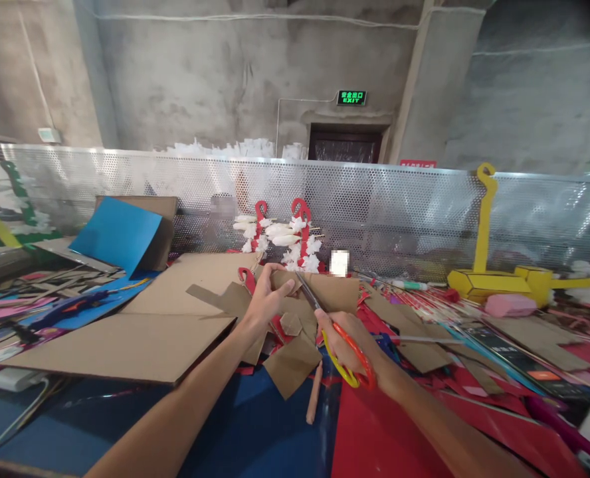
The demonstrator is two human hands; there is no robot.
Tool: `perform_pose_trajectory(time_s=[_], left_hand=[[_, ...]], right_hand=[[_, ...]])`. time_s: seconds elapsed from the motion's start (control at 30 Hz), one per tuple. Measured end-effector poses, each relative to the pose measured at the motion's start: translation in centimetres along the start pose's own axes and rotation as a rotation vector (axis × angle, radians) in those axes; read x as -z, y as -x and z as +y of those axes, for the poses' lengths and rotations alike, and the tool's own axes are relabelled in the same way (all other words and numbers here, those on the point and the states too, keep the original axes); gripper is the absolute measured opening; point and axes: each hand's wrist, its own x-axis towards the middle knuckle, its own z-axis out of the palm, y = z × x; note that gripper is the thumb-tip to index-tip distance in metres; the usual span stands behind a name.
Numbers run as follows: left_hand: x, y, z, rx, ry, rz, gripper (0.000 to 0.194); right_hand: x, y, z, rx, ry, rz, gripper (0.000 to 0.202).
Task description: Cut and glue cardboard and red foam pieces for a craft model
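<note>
Gripping a brown cardboard piece (295,312) at table centre, the left hand (265,299) steadies it while the right hand (342,342), fingers closed in red-and-yellow scissors (332,328), cuts in from the far edge. It looks partly shaped, with jagged offcuts around. Flat matte cardboard sheets (125,342) lie left, glossy red paper (369,431) near right.
</note>
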Motion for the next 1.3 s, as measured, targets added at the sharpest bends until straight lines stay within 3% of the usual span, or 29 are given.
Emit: perform_pose_trajectory(time_s=[0.23, 0.5, 0.6, 0.77, 0.87, 1.0, 1.13, 1.23, 1.3], left_hand=[[-0.1, 0.1, 0.5, 0.025, -0.013, 0.081, 0.040], [-0.2, 0.3, 0.3, -0.037, 0.020, 0.115, 0.044], [0.0, 0.4, 0.2, -0.045, 0.019, 0.079, 0.041], [-1.4, 1.9, 0.7, -0.026, -0.034, -0.127, 0.040], [-2.3, 2.6, 0.9, -0.041, -0.051, -0.101, 0.039], [-2.1, 2.5, 0.6, -0.051, -0.017, -0.038, 0.046], [-1.6, 2.0, 0.1, -0.086, 0.019, -0.015, 0.061], [-1.3, 1.7, 0.0, -0.042, -0.022, -0.008, 0.073], [-1.0, 1.5, -0.2, 0.011, -0.066, 0.008, 0.070]], right_hand=[[-1.0, -0.4, 0.5, 0.052, -0.033, 0.048, 0.063], [-1.0, -0.2, 0.1, 0.000, -0.149, -0.029, 0.066], [-1.0, -0.1, 0.2, -0.003, -0.167, -0.089, 0.067], [-0.7, -0.1, 0.8, -0.037, -0.307, -0.115, 0.073], [0.0, -0.1, 0.9, -0.051, -0.388, -0.063, 0.073], [0.7, 0.1, 0.9, -0.015, -0.491, -0.043, 0.069], [1.4, 0.1, 0.8, 0.007, -0.435, -0.045, 0.062], [2.2, -0.1, 0.7, 0.030, -0.416, -0.069, 0.049], [2.8, -0.2, 0.8, 0.047, -0.432, -0.088, 0.040]])
